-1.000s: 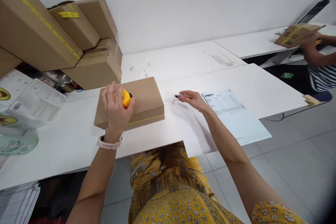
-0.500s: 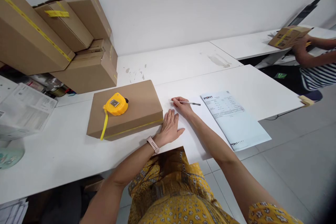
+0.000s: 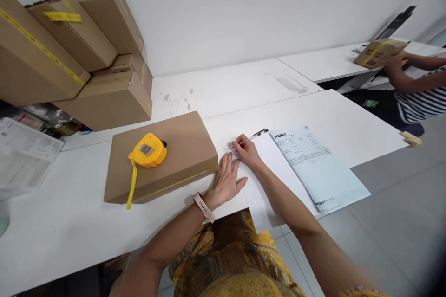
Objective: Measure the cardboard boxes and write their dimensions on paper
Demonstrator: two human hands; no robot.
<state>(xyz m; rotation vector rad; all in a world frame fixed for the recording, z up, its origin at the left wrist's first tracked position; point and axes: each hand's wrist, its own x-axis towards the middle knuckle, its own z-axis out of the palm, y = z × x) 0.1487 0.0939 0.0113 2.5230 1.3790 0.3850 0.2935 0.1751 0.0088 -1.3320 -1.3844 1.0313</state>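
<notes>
The right hand (image 3: 246, 151) pinches a light, stiff pen (image 3: 251, 138) near its tip, at the far corner of a thin, limp sheet (image 3: 270, 171) overhanging the tabletop's (image 3: 69, 222) near edge. The left hand (image 3: 226, 178), spread flat, seems to pin the sheet's left edge.

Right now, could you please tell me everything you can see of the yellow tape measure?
The tape measure has a rounded yellow plastic-looking case with a square grey label on top and a black part at its right. It lies flat on the cardboard box, toward its left. A yellow strip runs from its left side over the box's front edge. Only the box touches it; the left hand lies flat beside the box, the right hand holds a pen.
</notes>
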